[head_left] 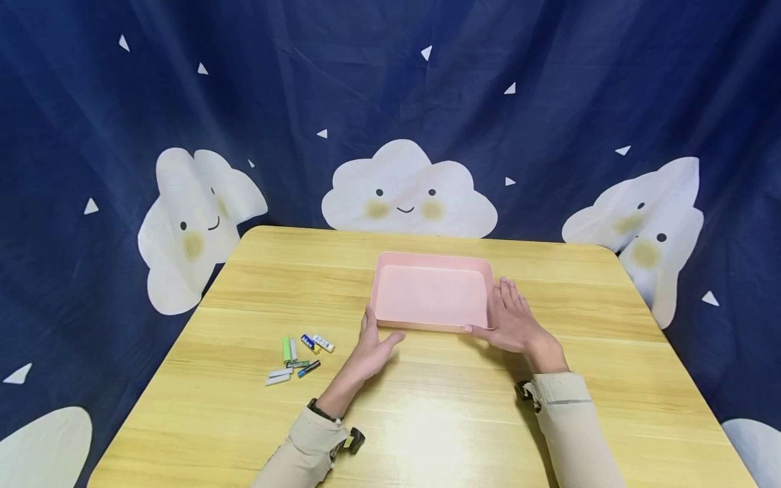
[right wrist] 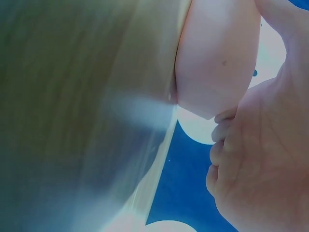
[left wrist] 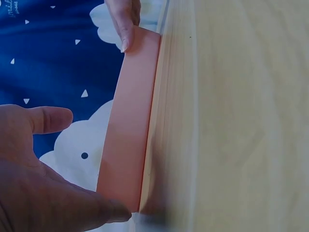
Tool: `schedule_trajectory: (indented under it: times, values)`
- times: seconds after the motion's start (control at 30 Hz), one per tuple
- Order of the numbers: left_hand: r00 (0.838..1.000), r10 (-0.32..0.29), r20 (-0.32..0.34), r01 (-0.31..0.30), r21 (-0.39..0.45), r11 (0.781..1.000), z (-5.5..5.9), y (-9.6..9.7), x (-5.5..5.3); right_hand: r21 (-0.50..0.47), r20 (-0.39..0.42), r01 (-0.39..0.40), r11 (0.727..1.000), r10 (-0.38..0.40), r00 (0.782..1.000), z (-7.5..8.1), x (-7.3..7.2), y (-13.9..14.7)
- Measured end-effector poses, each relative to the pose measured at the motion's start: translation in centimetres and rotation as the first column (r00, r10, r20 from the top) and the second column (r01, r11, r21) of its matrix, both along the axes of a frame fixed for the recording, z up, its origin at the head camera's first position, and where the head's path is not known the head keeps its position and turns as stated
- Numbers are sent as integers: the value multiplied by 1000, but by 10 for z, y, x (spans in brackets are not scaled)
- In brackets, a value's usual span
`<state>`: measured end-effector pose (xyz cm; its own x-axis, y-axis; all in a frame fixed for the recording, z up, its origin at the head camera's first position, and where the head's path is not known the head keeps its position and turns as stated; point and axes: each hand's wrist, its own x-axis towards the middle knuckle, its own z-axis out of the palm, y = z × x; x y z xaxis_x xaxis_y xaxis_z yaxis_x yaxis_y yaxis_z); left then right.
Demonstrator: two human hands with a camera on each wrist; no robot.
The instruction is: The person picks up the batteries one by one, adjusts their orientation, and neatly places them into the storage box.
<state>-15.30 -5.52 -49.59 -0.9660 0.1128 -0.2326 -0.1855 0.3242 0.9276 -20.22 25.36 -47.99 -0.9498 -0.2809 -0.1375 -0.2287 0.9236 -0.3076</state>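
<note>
A shallow pink tray (head_left: 434,327) sits on the wooden table, its inside bare. At its front left corner is my left hand (head_left: 369,354), fingers extended along the left side and thumb spread away from the front wall. In the left wrist view, the fingertips of the left hand (left wrist: 53,193) lie right at the end of the tray's pink wall (left wrist: 129,116). My right hand (head_left: 514,324) lies along the tray's right side with straight fingers, its thumb reaching the front right corner. The right wrist view shows the palm (right wrist: 270,154) beside the tray's corner (right wrist: 217,63).
Several small batteries lie loosely grouped left of my left hand, among them a green one (head_left: 287,350), a blue and yellow one (head_left: 310,343) and a white one (head_left: 324,343). Behind the table (head_left: 427,393) hangs a dark blue curtain (head_left: 366,81) with clouds.
</note>
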Motion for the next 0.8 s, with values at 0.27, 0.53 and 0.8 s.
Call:
schedule_trajectory:
  times: [0.27, 0.53, 0.8]
  values:
    - [999, -33, -21, 31, -68, 997, 3, -8, -4, 2, 13, 0, 1000, 0, 1000, 0, 0, 0]
    - [981, -106, -162, 65, -243, 968, 42, -60, -19, 7, 30, -1, 1000, 1, 1000, 2, -2, 2]
    - [926, -240, -290, 42, -554, 831, 64, -113, -12, 1, 44, -3, 1000, 3, 999, 0, -1, 0]
